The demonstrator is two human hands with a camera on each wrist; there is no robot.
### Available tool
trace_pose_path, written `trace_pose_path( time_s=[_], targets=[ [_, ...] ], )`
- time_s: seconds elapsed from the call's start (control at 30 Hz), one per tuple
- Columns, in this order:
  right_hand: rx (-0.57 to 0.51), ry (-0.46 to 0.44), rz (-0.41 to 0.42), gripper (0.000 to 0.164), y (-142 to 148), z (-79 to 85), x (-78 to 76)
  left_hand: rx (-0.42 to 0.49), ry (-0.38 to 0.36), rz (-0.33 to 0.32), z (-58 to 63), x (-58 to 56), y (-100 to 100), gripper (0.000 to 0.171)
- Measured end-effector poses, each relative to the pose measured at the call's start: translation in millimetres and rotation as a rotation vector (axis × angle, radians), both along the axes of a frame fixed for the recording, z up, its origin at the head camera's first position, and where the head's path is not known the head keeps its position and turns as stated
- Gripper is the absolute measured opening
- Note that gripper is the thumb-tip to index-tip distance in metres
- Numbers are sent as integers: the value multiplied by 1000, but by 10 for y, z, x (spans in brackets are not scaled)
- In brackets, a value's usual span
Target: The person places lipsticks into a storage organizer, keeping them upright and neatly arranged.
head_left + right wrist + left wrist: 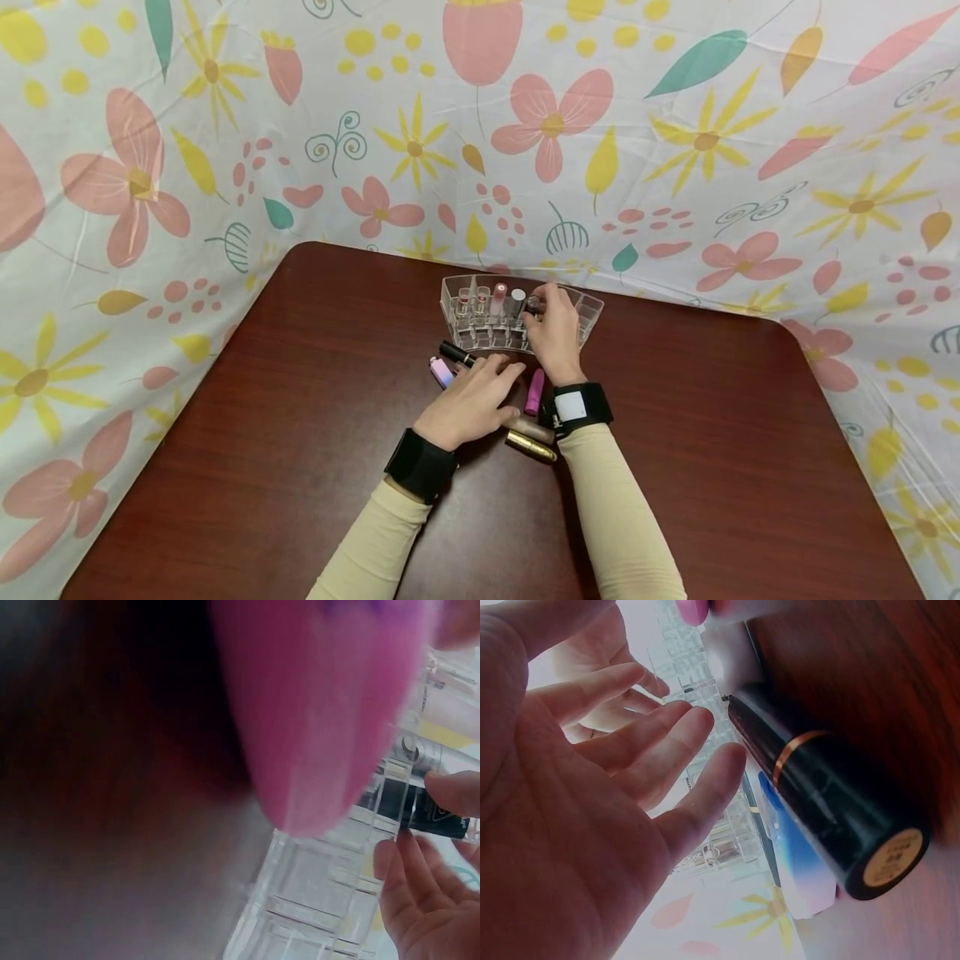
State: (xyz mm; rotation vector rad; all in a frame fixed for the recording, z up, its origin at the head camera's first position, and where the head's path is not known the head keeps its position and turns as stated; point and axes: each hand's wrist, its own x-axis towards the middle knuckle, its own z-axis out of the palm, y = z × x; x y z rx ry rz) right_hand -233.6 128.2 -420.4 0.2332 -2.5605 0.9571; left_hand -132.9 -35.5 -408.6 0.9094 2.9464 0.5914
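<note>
A clear stepped lipstick organizer (483,337) stands near the table's far edge, with several lipstick tubes upright in its back row. My right hand (555,333) is at this row, its thumb and fingers pinching a dark lipstick tube (431,810) with a clear end. The tube's base sits in a slot. Lower and to the left, my left hand (472,404) hovers over loose tubes with relaxed, spread fingers and holds nothing. Beside it lie a black tube (825,795) with a copper band and a lilac-blue tube (441,372).
Under my right wrist lies a magenta tube (535,392), large in the right wrist view. A beige tube (532,429) and a gold-and-black tube (531,446) lie nearer. A flower-printed cloth (420,208) hangs behind the brown table (712,467).
</note>
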Motion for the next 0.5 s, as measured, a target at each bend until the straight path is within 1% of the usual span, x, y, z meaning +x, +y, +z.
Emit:
trace_pose_path(
  time_s=[0.1, 0.2, 0.33, 0.5],
  targets=[
    [-27, -13, -20, 31, 1, -18, 6, 2, -4, -5, 8, 4, 1, 63],
    [-34, -35, -37, 34, 2, -21, 10, -2, -8, -5, 9, 9, 2, 62],
    [-8, -54, -49, 39, 13, -21, 4, -14, -14, -2, 14, 18, 5, 62],
    [-17, -69, -48, 40, 42, -27, -2, -33, -26, -2, 33, 29, 21, 63]
  ],
)
